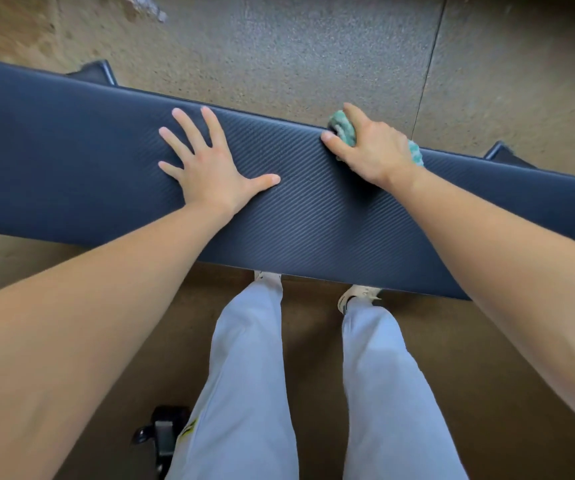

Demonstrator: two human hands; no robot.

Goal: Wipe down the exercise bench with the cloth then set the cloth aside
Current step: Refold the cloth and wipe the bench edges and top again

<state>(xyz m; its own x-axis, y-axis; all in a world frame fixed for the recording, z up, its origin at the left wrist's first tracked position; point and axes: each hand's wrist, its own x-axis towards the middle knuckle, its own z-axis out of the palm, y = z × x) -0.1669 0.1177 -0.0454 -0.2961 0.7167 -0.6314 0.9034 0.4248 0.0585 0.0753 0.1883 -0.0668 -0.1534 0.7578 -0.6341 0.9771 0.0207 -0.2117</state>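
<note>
A long dark blue padded exercise bench (313,216) with a ribbed surface runs across the view from left to right. My left hand (209,168) lies flat on its top near the middle, fingers spread, holding nothing. My right hand (369,147) presses a bunched teal cloth (343,128) against the bench's far edge; a corner of the cloth also pokes out by the wrist. Most of the cloth is hidden under the hand.
Speckled grey floor (296,57) lies beyond the bench, with a seam line at the right. Dark bench feet (95,72) show at the far side. My legs in pale trousers (251,375) stand against the near edge. A black object (161,431) sits on the brown floor at lower left.
</note>
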